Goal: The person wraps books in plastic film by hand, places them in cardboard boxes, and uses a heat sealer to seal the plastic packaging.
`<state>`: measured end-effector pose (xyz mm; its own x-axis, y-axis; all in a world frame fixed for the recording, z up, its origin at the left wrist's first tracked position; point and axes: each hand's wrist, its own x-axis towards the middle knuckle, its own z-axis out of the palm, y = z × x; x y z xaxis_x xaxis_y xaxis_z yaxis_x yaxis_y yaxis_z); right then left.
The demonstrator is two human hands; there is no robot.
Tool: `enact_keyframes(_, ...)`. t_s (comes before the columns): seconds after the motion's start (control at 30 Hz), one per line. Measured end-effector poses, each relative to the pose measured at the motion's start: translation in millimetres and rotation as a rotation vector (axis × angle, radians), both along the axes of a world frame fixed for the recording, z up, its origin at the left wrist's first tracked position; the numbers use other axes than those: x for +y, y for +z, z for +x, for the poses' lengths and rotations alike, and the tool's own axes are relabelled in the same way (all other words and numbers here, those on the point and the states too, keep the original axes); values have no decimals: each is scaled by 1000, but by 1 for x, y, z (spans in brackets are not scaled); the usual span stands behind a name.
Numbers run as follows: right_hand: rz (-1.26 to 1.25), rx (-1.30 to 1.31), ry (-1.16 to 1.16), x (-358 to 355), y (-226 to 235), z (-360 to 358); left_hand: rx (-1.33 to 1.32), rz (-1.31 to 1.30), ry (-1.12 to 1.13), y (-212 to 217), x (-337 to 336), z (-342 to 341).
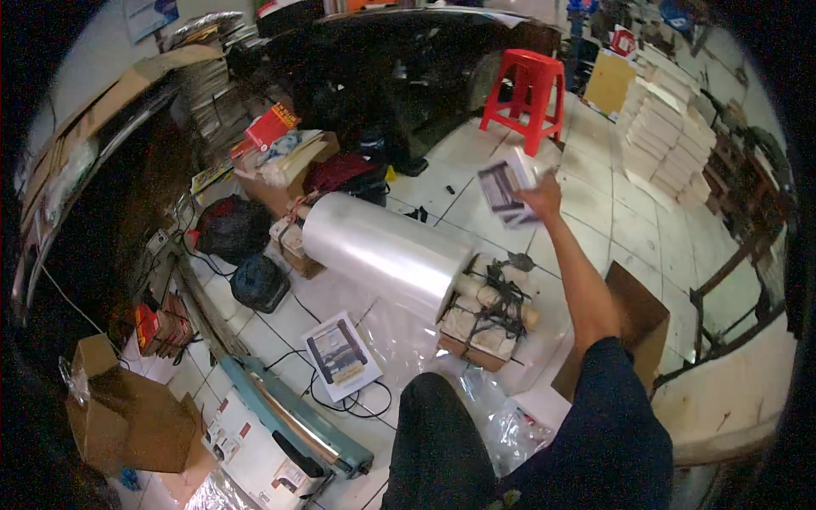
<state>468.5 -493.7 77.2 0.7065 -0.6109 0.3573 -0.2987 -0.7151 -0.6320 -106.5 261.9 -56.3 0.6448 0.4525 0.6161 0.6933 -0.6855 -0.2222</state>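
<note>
With my arm stretched out ahead, my right hand (544, 201) grips a book (503, 189) by its right side, over the tiled floor and in front of the red stool. The book has a pale cover with a dark printed picture and is slightly blurred. A second book (343, 355) with a like cover lies flat on the floor, left of my knee. Between the two books rests a big roll of clear plastic film (387, 253), its loose film spread toward my legs. Nothing of my left hand shows.
A red plastic stool (525, 95) stands ahead, with stacked pale paper blocks (667, 136) to its right. A long blue-green sealing machine (293, 416) lies at lower left beside an open cardboard box (136, 416). Black cable (374, 410) loops near the floor book. Tied bricks (480, 327) sit at the roll's end.
</note>
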Motion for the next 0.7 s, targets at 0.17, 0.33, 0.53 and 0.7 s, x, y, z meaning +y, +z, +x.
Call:
enact_keyframes(0.17, 64, -362, 320, 19, 156, -131, -27, -1175, 266, -85, -1, 11)
enact_keyframes(0.33, 780, -320, 727, 130, 161, -267, -45, -1650, -807, 39, -195, 85)
enact_keyframes(0.53, 980, 444, 921, 224, 58, -390, -186, -2210, -534, 82, -244, 101)
enact_keyframes(0.7, 650, 640, 990, 250, 3, -411, 99, -2095, -685, 59, -231, 73)
